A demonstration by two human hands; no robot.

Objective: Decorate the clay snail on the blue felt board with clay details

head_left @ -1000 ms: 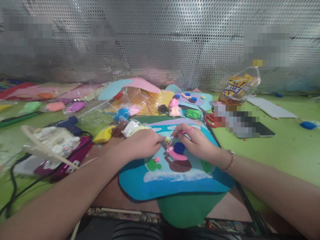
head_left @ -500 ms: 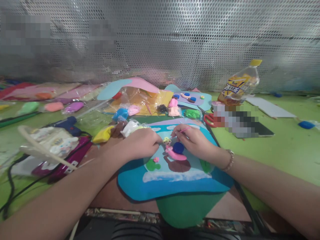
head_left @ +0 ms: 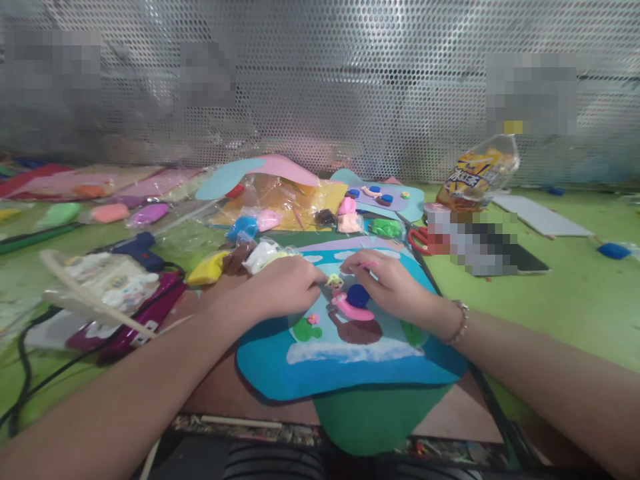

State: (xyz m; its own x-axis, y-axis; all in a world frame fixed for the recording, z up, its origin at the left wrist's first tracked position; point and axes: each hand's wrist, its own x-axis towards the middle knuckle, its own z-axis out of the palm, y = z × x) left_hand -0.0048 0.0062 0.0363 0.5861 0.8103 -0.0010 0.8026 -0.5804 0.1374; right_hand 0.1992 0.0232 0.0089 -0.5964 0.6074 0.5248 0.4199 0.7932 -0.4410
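A pink clay snail (head_left: 353, 310) with a round blue shell (head_left: 357, 295) lies on a blue paper picture (head_left: 280, 373). Its small face (head_left: 335, 285) has yellow-green clay on top. Left of that face, my left hand (head_left: 295, 283) has its fingers curled, the index fingertip close beside it; what the fingers hold, if anything, is hidden. My right hand (head_left: 383, 277) hovers at the upper right of the snail, fingers closed on a thin pink stick-like piece (head_left: 369, 265). Below the snail is a brown shape (head_left: 357, 330), and a green clay piece (head_left: 306, 330) with a pink flower sits to the left.
Bagged clay in several colours, including a yellow pack (head_left: 207, 268), lies behind and left. Red-handled scissors (head_left: 420, 241), a phone (head_left: 525, 257) and a tilted drink bottle (head_left: 475, 173) are at right. A glue gun (head_left: 137, 250) and a cable are at left.
My right fingers have shifted slightly, and the pink piece sits a little lower and shows less of its length. My left hand stays almost in place beside the face.
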